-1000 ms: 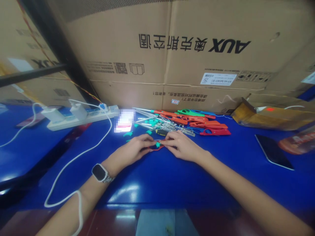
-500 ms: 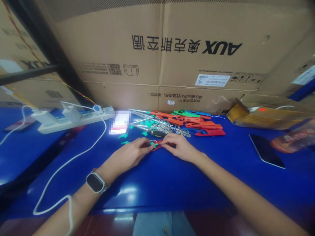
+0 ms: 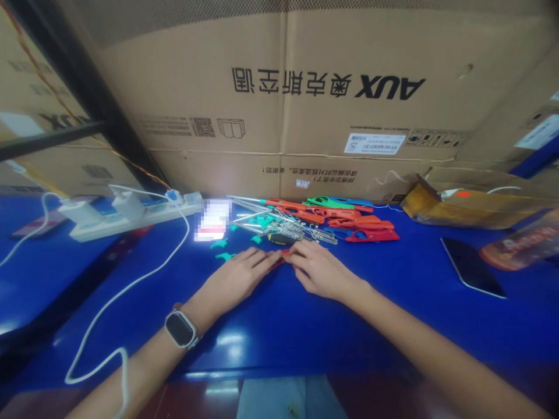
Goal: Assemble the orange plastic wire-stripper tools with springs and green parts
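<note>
Between my two hands, low over the blue table (image 3: 262,326), is a red plastic lighter casing (image 3: 279,259), mostly hidden by my fingers. My left hand (image 3: 242,270) has its fingers closed on the casing's left part. From the other side, my right hand (image 3: 321,269) grips it with bent fingers. Just beyond lie metal lighter tubes (image 3: 248,220), clear parts with thin wires (image 3: 297,226) and a yellow-and-black tool handle (image 3: 280,239). Several green triggers (image 3: 225,256) are scattered near my left hand. Red lighter casings (image 3: 371,234) and a green casing (image 3: 327,202) form a pile behind my right hand.
A large cardboard box (image 3: 279,134) walls off the back. On the left are a power strip (image 3: 140,215) and a white cable (image 3: 131,279) crossing by my left forearm. A bright phone-like screen (image 3: 213,220), dark phone (image 3: 471,267), bottle (image 3: 519,247) and small open carton (image 3: 463,209) stand around.
My fingers have drawn closer together over the red casing. The green trigger and white wire visible in it before are now covered. My left wrist has shifted slightly right.
</note>
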